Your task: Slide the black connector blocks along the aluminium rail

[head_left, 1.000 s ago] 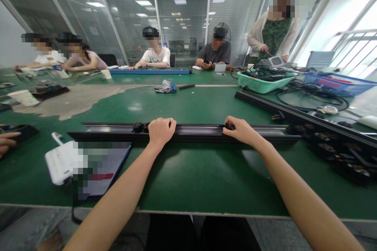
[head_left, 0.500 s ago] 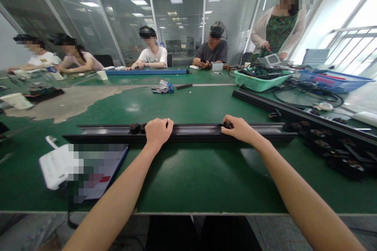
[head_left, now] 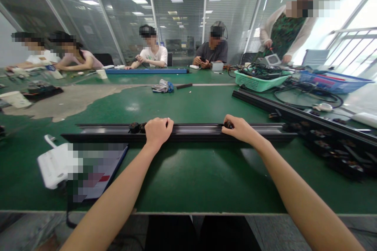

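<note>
A long black rail (head_left: 194, 138), a channel with a shiny metal inside, lies crosswise in front of me on the green table. My left hand (head_left: 159, 130) is closed over it left of the middle, fingers curled down out of sight. Just left of that hand, a small black part (head_left: 134, 127) sits in the channel, with a second one partly covered by the hand. Further right, my right hand (head_left: 238, 127) pinches a small round black part (head_left: 228, 124) at the channel. How far that part sits inside the rail is hidden by the fingers.
At right lie another long black rail (head_left: 265, 104) and several loose black parts (head_left: 321, 141). Behind them stand a green basket (head_left: 259, 82) of cables and a blue basket (head_left: 338, 82). A white device (head_left: 53, 166) and a folder (head_left: 108, 168) lie front left. Several people are across the table.
Both my hands stay almost where they were on the rail. Across the table, a seated person's hands have come up, and the standing person has leaned to the right.
</note>
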Available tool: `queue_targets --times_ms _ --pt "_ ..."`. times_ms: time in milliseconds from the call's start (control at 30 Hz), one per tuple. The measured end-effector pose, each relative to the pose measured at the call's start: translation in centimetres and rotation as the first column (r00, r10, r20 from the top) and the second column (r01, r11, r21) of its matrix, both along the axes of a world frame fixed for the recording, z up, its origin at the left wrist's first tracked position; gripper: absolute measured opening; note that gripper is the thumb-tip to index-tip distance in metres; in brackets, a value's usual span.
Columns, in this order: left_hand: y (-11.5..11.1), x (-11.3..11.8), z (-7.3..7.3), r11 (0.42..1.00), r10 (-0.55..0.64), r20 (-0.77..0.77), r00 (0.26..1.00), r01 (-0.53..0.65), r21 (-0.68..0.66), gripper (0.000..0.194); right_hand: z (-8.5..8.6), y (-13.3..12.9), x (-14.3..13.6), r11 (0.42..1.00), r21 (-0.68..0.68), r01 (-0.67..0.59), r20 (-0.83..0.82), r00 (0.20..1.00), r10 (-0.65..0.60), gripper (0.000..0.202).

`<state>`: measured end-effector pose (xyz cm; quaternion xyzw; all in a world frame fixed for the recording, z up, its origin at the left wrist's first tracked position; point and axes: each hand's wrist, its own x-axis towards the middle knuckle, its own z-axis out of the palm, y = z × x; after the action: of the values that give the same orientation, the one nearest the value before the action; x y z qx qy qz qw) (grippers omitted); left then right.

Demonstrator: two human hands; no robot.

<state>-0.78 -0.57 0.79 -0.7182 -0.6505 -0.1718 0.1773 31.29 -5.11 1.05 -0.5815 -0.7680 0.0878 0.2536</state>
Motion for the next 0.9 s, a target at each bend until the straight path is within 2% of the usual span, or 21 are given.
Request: queue_targets --times_ms 400,900 --pt "0.18 -0.08 -0.22 0.999 -0.014 -0.008 1.0 0.014 0.031 0.058 0.31 -0.13 0.06 0.999 -0.021 0.036 0.048 0.998 -0.035 0.018" --pt "0.13 -0.17 -0.21 0.999 -0.023 0.004 1.0 0.023 0.023 0.057 0.21 -0.18 0.74 1.0 -0.023 -0.006 -0.005 1.0 0.006 0.018"
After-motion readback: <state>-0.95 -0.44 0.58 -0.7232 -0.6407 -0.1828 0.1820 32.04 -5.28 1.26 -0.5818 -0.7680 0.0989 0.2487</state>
